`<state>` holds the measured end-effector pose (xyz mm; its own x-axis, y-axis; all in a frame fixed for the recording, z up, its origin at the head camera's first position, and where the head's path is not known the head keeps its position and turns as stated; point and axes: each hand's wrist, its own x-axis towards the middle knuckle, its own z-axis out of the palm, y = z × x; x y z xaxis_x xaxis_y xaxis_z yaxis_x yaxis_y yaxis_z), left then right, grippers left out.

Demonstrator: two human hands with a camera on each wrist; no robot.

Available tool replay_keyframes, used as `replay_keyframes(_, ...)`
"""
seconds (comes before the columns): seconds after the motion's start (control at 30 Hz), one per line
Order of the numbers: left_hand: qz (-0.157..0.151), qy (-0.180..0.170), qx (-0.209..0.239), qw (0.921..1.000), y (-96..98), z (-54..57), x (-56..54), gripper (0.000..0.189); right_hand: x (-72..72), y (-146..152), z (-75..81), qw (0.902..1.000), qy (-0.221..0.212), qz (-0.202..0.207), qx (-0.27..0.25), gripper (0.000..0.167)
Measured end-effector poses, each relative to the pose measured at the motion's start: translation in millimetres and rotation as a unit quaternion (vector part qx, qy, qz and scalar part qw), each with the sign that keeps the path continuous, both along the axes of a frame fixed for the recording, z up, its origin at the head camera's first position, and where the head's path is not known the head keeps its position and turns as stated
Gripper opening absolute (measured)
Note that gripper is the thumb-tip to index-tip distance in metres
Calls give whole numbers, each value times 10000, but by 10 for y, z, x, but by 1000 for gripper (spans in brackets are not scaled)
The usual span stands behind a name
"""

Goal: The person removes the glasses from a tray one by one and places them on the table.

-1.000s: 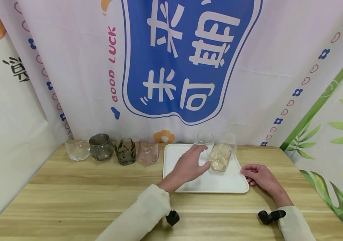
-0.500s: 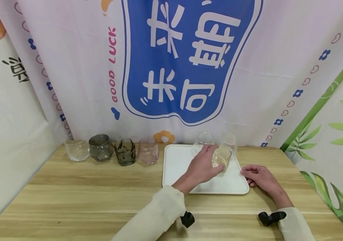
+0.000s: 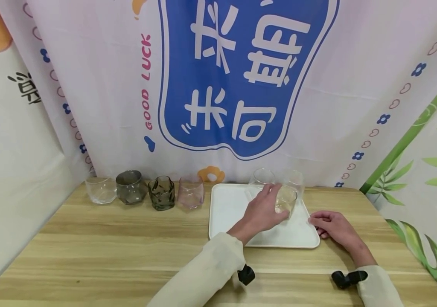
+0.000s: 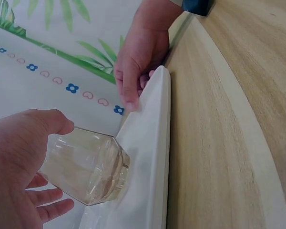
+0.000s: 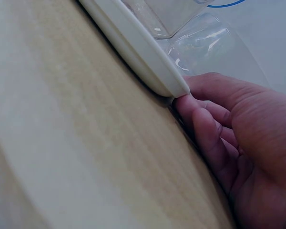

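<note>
A white rectangular tray lies on the wooden table. My right hand pinches its right rim, thumb above and a finger beneath, as the right wrist view shows. On the tray stands a pale amber faceted glass. My left hand holds this glass from its left side, the thumb against it near the rim and the other fingers on the opposite side. Behind it, at the tray's back edge, are two clear glasses, one to the left and one to the right.
Left of the tray, a row of glasses lines the table's back: a clear one, a smoky grey one, a dark wavy one and a pinkish one. A printed curtain hangs just behind the table.
My left hand has moved right across the tray and closed around the amber glass. My right hand stays at the tray's rim. The view has shifted slightly.
</note>
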<state>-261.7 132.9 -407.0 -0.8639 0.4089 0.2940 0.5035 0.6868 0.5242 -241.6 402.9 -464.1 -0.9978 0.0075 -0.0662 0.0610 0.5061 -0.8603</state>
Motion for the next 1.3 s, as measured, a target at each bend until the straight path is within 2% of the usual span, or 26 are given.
replay_keyframes(0.3, 59, 37, -193, 9998, 46, -40, -20, 80, 6, 4, 5, 10000, -1, -4, -8, 42)
replay_keyframes(0.57, -34, 296, -173, 9994, 43, -67, -40, 77, 17, 1, -1, 10000, -15, -16, -20, 41)
replay_keyframes(1.0, -132, -316, 52, 9994, 33, -54, -41, 94, 6, -7, 13, 10000, -27, -43, 39, 41)
replay_keyframes(1.3, -171, -681, 233, 9973, -21, -59, 19, 93, 1, -7, 10, 10000, -15, -16, 28, 41)
